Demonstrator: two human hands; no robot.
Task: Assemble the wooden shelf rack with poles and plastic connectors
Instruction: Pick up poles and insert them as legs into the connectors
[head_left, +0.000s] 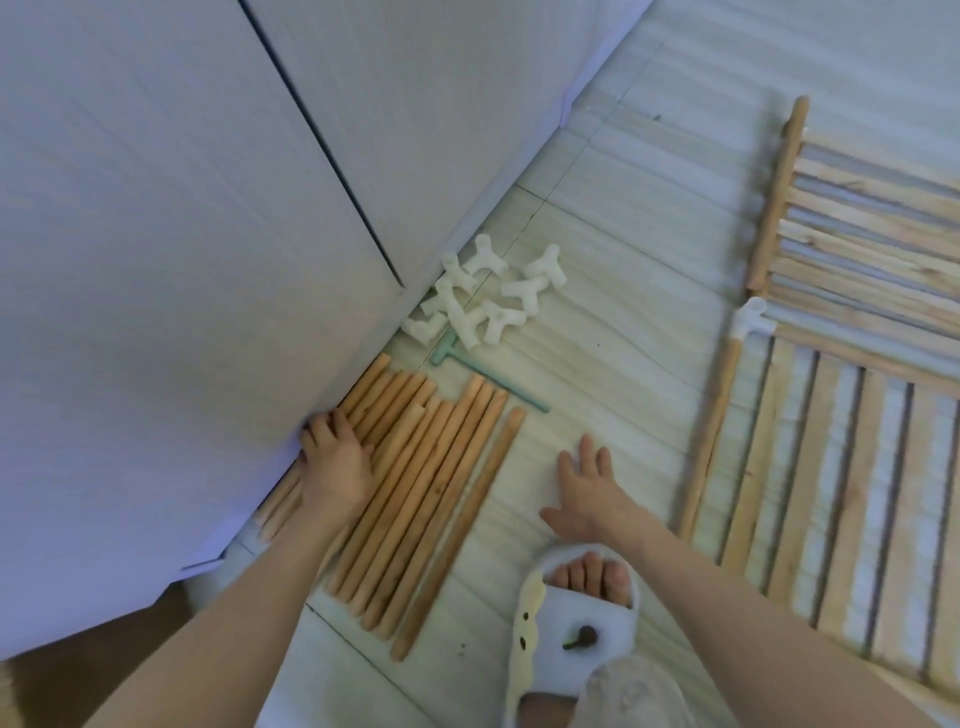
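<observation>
Resting on the pile of poles (415, 483) at 9 o'clock, left hand (332, 462) has fingers curled over the leftmost ones by the cabinet (156, 260); whether it actually grips one, can't tell. Right hand (587, 488) flat on the floor (623, 364), fingers spread, holding nothing. Connectors (483, 291) heaped at 12 o'clock, green T-tool (483, 374) just below them. Slatted shelves (857, 493) at 3 o'clock, one connector (750, 322) fitted at a corner. Slipper (571, 629) at 6 o'clock.

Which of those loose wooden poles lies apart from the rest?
The rightmost round wooden pole, separated by a strip of floor; the other poles lie packed together under the left hand.
</observation>
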